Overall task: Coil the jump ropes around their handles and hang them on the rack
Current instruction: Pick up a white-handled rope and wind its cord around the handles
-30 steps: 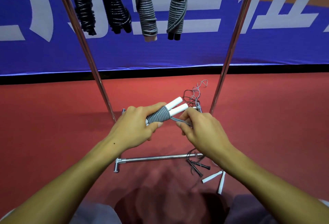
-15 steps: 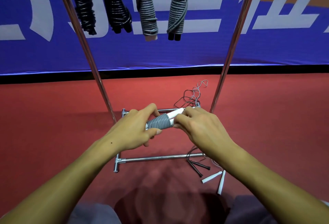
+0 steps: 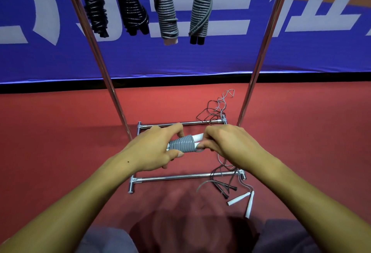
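Two hands hold one grey rope [image 3: 183, 143] wound around its paired white handles [image 3: 197, 137]. Left hand [image 3: 155, 148] clasps the coiled end, thumb under the coils. Right hand [image 3: 226, 142] pinches the bare handle tips and the loose rope end just beside the coils. Four wound ropes [image 3: 167, 14] hang on the rack [image 3: 259, 68] above; loose ropes [image 3: 240, 198] lie on the floor.

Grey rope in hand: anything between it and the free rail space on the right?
Nothing visible does. The grey rope, held in the left hand and right hand, has open air up to the gap between the rightmost hung coil and the right upright. The rail itself is out of frame.
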Tool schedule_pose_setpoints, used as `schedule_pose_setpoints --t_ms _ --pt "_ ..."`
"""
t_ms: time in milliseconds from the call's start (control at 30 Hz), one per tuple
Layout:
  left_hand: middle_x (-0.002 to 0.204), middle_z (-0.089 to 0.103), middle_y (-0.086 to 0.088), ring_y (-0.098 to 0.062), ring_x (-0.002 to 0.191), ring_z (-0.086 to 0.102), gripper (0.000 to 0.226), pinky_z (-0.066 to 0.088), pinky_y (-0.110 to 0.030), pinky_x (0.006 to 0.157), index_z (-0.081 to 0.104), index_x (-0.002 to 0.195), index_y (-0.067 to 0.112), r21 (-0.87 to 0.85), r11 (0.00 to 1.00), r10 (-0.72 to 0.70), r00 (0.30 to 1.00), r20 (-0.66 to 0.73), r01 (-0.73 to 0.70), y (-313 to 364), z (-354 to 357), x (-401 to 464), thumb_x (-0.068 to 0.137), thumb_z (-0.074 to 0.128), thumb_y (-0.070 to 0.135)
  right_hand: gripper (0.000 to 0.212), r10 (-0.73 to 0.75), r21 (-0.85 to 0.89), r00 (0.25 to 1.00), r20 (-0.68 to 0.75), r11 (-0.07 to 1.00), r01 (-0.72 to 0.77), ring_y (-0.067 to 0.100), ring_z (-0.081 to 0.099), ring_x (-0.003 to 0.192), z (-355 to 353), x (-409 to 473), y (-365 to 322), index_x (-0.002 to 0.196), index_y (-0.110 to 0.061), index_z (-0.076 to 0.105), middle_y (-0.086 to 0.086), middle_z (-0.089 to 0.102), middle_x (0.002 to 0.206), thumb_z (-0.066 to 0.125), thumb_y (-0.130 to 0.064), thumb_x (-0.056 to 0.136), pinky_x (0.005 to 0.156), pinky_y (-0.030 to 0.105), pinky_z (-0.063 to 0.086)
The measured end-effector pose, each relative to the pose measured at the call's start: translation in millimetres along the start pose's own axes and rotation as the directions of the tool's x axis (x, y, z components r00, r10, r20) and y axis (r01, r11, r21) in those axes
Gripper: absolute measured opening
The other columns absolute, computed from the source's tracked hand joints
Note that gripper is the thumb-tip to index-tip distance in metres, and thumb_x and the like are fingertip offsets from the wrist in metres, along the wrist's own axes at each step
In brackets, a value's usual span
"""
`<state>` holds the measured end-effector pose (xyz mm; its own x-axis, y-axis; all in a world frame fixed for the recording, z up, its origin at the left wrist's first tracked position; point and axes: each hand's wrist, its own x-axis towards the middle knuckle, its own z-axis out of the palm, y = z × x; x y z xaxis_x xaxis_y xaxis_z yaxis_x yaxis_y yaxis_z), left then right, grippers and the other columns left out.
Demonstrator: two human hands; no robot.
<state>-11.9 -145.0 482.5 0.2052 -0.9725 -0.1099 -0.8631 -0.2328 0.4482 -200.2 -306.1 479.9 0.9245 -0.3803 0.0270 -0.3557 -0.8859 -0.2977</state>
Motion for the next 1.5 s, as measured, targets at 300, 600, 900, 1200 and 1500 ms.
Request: schedule_pose_setpoints --t_ms 300,600,900,1200,1500 --pt "0.067 0.066 0.004 -0.016 0.069 0.068 0.034 0.059 -0.044 0.073 0.047 0.109 0.043 0.139 0.988 -0.048 0.995 -0.087 0.06 0.8 2.6 1.1 0.089 0.075 0.048 0.009 0.042 0.262 0.999 0.024 0.964 -0.047 0.014 0.063 0.072 5.8 -2.0 2.1 0.088 -0.025 0.068 -0.006 0.07 0.077 0.074 -0.024 0.082 0.072 0.036 0.055" --pt "0.073 0.077 0.005 0.0 0.06 0.071 0.029 0.06 -0.038 0.079 0.051 0.109 0.038 0.004 0.999 0.043 0.989 0.143 -0.044 -2.0 1.4 4.3 0.094 0.076 0.038 0.007 -0.139 0.286 0.99 0.006 0.949 0.132 0.012 0.06 0.079 2.9 -4.3 6.7 0.095 -0.026 0.074 -0.008 0.067 0.083 0.078 -0.029 0.09 0.075 0.038 0.05" --pt "0.071 0.073 0.013 -0.005 0.061 0.07 0.028 0.045 -0.02 0.062 0.06 0.11 0.036 -0.056 0.994 0.105 0.964 0.244 -0.094 8.8 -11.7 -3.3 0.092 0.081 0.033 0.021 -0.11 0.515 0.977 0.181 0.857 0.002 0.006 0.062 0.063 -2.3 -1.1 12.2 0.085 -0.016 0.074 0.002 0.072 0.073 0.09 -0.028 0.08 0.062 0.018 0.046" --pt "0.082 0.075 -0.003 -0.025 0.071 0.077 0.026 0.059 -0.03 0.07 0.067 0.111 0.023 -0.411 0.911 0.166 0.93 0.327 -0.018 4.7 -31.5 -12.1 0.093 0.082 0.014 0.023 -0.173 0.745 0.96 0.221 0.665 -0.052 0.015 0.052 0.064 -1.9 -2.3 7.7 0.09 -0.011 0.071 -0.002 0.065 0.074 0.09 -0.019 0.08 0.059 0.028 0.044" --pt "0.1 0.078 -0.012 -0.025 0.075 0.072 0.038 0.062 -0.036 0.076 0.077 0.125 0.018 -0.623 0.781 0.199 0.929 0.313 0.042 4.6 -46.1 -18.9 0.091 0.081 0.004 0.007 -0.196 0.859 0.964 0.182 0.509 -0.059 0.014 0.057 0.062 -7.1 -1.3 5.5 0.084 -0.009 0.075 0.009 0.067 0.071 0.078 -0.009 0.09 0.059 0.024 0.048"
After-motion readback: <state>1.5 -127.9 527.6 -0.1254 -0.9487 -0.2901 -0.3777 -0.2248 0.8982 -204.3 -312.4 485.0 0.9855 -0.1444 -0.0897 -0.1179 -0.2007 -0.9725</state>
